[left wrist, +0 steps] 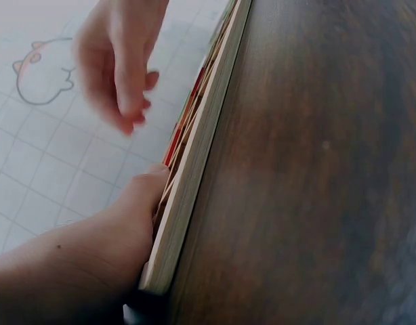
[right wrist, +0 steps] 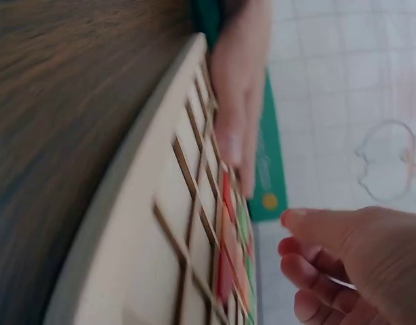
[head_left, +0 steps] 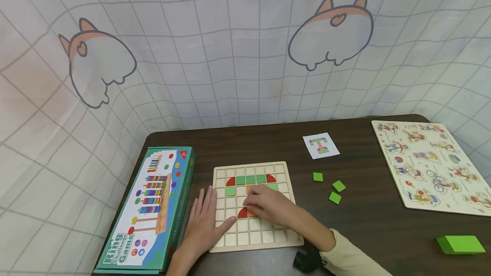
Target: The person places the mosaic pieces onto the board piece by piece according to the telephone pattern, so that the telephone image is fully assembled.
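A pale wooden grid board (head_left: 230,240) lies on the dark table. Set in its cells are green squares (head_left: 250,179), red quarter-circles (head_left: 242,213) and orange pieces (head_left: 250,188). My left hand (head_left: 203,225) rests along the board's left side, fingers straight and thumb over the edge. Above the middle of the board hovers my right hand (head_left: 270,205), hiding some cells. Seen from the right wrist, that hand (right wrist: 350,264) has loosely bent fingers, with no piece visible between them and the thumb.
A printed pattern card (head_left: 321,145) lies behind several loose green squares (head_left: 317,176), right of the board. A ring game box (head_left: 153,208) stands at the left. A picture puzzle board (head_left: 437,167) and a green block (head_left: 460,245) lie at the right.
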Motion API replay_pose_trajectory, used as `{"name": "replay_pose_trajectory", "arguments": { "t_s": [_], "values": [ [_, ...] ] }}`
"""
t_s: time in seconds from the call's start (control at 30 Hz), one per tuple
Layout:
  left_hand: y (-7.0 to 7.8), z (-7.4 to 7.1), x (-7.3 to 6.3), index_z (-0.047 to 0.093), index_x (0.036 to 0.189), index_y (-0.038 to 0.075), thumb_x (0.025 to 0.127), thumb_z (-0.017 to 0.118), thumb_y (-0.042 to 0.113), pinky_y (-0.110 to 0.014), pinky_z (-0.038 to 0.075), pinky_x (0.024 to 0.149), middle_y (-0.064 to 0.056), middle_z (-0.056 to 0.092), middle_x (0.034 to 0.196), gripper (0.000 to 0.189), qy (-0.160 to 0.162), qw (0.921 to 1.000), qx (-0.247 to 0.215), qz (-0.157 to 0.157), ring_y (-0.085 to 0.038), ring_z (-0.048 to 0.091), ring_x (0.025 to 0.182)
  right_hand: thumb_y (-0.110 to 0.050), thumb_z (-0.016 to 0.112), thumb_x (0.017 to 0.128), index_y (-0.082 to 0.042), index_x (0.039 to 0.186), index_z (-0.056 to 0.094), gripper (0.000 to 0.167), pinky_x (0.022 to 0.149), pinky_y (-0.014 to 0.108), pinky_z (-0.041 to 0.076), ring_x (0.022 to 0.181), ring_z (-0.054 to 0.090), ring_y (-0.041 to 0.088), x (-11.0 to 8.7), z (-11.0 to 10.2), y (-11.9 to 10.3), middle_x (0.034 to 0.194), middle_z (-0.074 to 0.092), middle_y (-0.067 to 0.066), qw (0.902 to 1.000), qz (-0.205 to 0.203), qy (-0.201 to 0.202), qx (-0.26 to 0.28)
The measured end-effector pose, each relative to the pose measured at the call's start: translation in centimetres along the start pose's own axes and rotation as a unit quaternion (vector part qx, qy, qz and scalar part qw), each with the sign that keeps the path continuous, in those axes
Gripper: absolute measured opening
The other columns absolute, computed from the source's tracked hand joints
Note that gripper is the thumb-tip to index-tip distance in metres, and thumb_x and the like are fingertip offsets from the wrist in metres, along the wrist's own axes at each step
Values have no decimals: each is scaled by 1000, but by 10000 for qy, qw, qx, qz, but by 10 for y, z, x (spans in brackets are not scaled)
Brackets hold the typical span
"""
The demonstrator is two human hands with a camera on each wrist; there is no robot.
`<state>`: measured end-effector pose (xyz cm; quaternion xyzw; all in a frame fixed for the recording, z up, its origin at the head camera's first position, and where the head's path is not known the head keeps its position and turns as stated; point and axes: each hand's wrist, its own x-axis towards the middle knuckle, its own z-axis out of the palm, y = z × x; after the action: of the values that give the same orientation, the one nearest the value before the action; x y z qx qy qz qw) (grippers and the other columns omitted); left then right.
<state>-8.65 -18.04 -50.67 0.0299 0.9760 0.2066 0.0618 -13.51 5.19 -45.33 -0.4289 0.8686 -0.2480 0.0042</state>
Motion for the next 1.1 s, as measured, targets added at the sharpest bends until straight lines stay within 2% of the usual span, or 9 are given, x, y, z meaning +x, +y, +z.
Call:
{"name": "replay_pose_trajectory", "arguments": {
  "t_s": [0.1,0.23,0.4,0.53,0.8,0.9,1.1],
  "values": [
    [0,0,1,11,157,8,84,45,76,-54,7,123,-9,8,165,105,-12,10000,-22,-6,-32,-1,153,-18,70,89,-15,100,75,13,74,20,52,86,56,8,-17,-12,13,95,64,-4,9995,123,292,55],
    [1,0,1,11,157,9,85,47,75,-54,6,123,-9,8,165,104,-21,10000,-69,22,-32,-1,153,-14,72,86,-13,99,75,13,69,21,51,83,55,7,-50,-25,39,94,64,-4,9967,222,778,-32],
    [0,0,2,12,157,9,85,46,75,-54,6,123,-9,8,165,104,-38,10000,-43,37,-32,-1,153,-8,79,77,-11,99,74,22,68,23,51,83,57,7,-97,-43,74,94,64,-3,9878,239,1466,-470],
    [0,-1,2,12,157,9,84,46,75,-54,7,123,-9,9,165,104,-23,10000,-5,33,-32,-2,153,-6,83,70,-9,103,72,34,68,26,51,85,59,12,-123,-63,95,98,66,0,9811,479,1698,-796],
    [0,-2,0,11,157,9,84,48,74,-55,6,123,-9,9,165,104,-36,10000,-69,10,-33,-1,153,-14,82,74,-9,115,69,43,80,46,53,101,61,25,-146,-92,115,111,66,5,9791,1146,1294,-1074],
    [1,-1,-1,11,157,8,84,48,74,-55,7,122,-9,9,165,104,-15,10000,-70,10,-33,-1,153,-13,80,77,-9,113,69,38,82,48,53,104,62,27,-149,-96,121,113,66,6,9812,1268,1020,-1042],
    [0,-1,0,11,157,8,84,49,73,-55,7,122,-9,10,165,104,18,9999,-106,22,-33,0,153,-13,74,84,-12,109,70,26,87,51,52,111,61,32,-152,-94,130,123,66,11,9867,1449,423,-596]
  ]
}}
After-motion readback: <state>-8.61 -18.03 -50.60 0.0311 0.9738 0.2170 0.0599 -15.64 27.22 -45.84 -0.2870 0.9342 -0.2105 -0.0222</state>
